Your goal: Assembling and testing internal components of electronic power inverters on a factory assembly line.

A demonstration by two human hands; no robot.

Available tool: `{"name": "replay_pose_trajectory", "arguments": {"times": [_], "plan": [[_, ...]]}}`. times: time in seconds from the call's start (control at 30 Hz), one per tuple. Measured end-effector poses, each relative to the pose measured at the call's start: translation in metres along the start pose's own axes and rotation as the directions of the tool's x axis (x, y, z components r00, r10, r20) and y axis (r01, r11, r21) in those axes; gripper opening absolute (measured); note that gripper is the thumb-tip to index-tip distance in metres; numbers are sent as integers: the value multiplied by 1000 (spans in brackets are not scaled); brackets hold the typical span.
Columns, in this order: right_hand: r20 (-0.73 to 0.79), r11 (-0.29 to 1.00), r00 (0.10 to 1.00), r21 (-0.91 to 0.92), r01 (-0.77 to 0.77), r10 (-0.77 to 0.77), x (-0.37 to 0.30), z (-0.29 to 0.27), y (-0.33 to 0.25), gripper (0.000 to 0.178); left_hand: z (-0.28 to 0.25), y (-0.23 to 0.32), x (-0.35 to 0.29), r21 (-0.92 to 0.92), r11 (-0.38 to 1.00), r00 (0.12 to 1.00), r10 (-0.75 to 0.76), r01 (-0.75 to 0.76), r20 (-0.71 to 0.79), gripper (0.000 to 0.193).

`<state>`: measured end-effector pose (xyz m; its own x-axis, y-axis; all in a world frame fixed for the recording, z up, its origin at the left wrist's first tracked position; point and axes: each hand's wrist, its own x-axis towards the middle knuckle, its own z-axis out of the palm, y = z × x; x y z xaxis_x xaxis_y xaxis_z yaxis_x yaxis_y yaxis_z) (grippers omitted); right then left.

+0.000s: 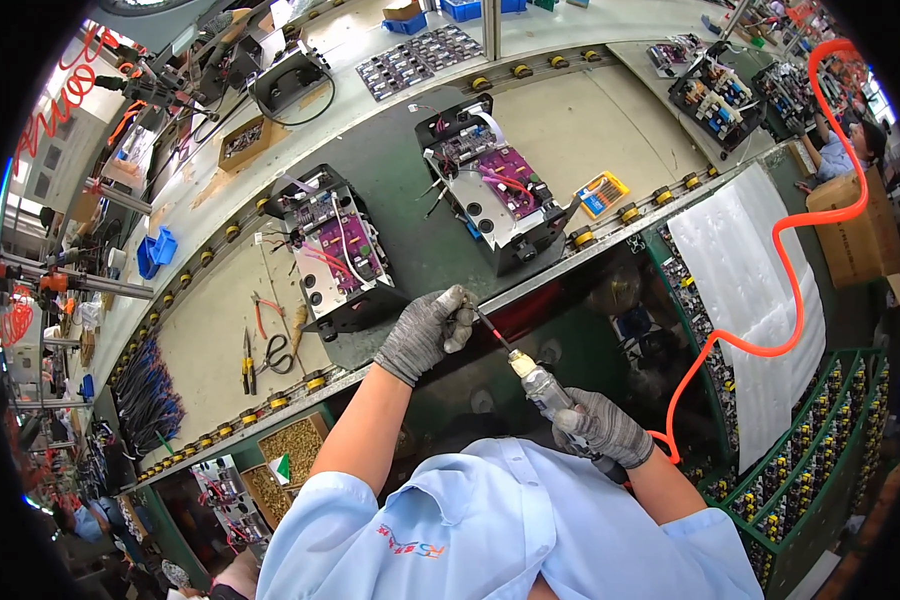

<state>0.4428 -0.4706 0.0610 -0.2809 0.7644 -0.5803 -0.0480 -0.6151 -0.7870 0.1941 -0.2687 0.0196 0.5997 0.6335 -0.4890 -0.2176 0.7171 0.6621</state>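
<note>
My right hand, in a grey glove, grips the body of a pneumatic screwdriver fed by a coiled orange air hose. My left hand, also gloved, pinches the tip of the driver's thin bit at the near edge of the dark conveyor mat. Just beyond my left hand stands an open black electronics unit with purple circuit boards and white and red wires. A second such unit stands further right on the mat.
Pliers, red-handled cutters and scissors lie on the beige bench to the left. Boxes of screws sit below the roller rail. Green crates of parts stand at right; a seated person works at far right.
</note>
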Motion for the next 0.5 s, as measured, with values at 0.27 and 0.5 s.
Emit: {"name": "replay_pose_trajectory", "arguments": {"times": [0.27,0.5], "plan": [[9,999,1000,51,-7,7,-1,-2,-9,49,-6,-1,7,93,996,1000,14,-15,18,33],[-7,997,1000,78,-12,13,-7,-12,-3,47,12,2,15,19,998,998,-63,63,7,28]]}}
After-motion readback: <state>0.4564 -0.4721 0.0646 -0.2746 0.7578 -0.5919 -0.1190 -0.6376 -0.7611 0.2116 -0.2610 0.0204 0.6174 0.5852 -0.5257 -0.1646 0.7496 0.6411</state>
